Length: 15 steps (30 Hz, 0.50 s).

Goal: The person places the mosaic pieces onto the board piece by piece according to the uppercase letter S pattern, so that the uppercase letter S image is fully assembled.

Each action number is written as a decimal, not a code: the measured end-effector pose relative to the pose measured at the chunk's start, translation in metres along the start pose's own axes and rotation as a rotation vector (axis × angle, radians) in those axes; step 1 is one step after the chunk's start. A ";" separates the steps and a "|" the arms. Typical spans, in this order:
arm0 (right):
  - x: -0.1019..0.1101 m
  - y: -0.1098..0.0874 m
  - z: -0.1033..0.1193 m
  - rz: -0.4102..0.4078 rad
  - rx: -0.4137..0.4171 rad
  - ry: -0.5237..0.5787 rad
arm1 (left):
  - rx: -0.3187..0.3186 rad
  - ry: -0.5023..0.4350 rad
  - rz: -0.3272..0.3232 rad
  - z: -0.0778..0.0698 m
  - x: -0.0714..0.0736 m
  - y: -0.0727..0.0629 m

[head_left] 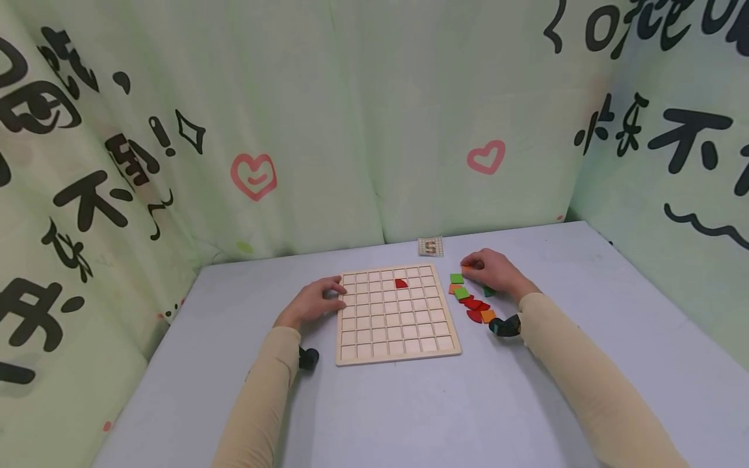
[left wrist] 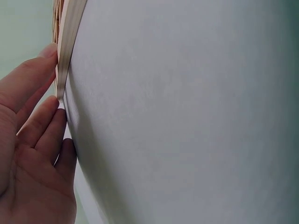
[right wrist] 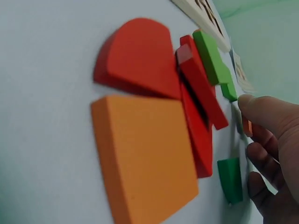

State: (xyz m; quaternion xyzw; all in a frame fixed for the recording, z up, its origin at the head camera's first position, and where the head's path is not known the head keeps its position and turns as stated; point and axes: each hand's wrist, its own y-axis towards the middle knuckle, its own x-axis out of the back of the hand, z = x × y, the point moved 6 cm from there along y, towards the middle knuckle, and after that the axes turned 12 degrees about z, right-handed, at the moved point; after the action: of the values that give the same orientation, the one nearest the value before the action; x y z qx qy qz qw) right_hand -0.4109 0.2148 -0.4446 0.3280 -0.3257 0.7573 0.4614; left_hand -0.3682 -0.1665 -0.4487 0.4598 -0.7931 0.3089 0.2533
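Pale green curtains (head_left: 316,130), marked with dark lettering, rise beyond the table (head_left: 398,416), on which the wooden grid board (head_left: 379,322) lies flat. The left hand (head_left: 313,300) is open and holds nothing, its fingers touching the board's left edge; a firm push there could slide the board towards the loose pieces at its right and disturb them. The right hand (head_left: 496,270), thumb and fingers drawn together, pinches a small orange piece (right wrist: 247,125) at the far end of those pieces; only part of it shows, and an uneven hold could let it twist or drop. A printed card (head_left: 430,247) lies just beyond the board's far edge, its marks too small to read. A dark wrist mount (head_left: 504,325) stands close beside an orange square (head_left: 488,316) and could nudge it, should the arm swing low. Red pieces (right wrist: 140,53) lie crowded and partly overlapping, and a light green square (head_left: 461,293) appears to cover its neighbours, so that drawing out a lower piece could topple those above. A dark green piece (right wrist: 230,179) lies near the right fingers, liable to be brushed. A lone red quarter-round (head_left: 400,283) rests in the upper part of the grid, where a jolt could shift it
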 end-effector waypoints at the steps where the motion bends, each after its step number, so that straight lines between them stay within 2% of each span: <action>1: 0.001 0.001 0.002 -0.003 0.000 0.003 | 0.002 0.002 0.001 0.000 0.000 0.000; 6: 0.007 0.004 0.013 -0.030 0.015 -0.010 | -0.008 0.009 0.003 -0.002 0.002 0.000; 10: 0.009 0.004 0.030 -0.039 0.073 -0.021 | -0.018 0.013 0.003 -0.002 0.003 0.001; 15: 0.003 0.007 0.053 -0.024 0.148 -0.026 | -0.017 0.012 0.003 -0.001 0.002 0.001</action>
State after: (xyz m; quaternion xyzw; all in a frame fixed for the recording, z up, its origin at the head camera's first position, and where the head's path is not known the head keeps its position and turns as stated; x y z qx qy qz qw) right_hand -0.4081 0.1713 -0.4131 0.3750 -0.2708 0.7694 0.4405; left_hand -0.3697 -0.1664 -0.4471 0.4545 -0.7948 0.3054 0.2616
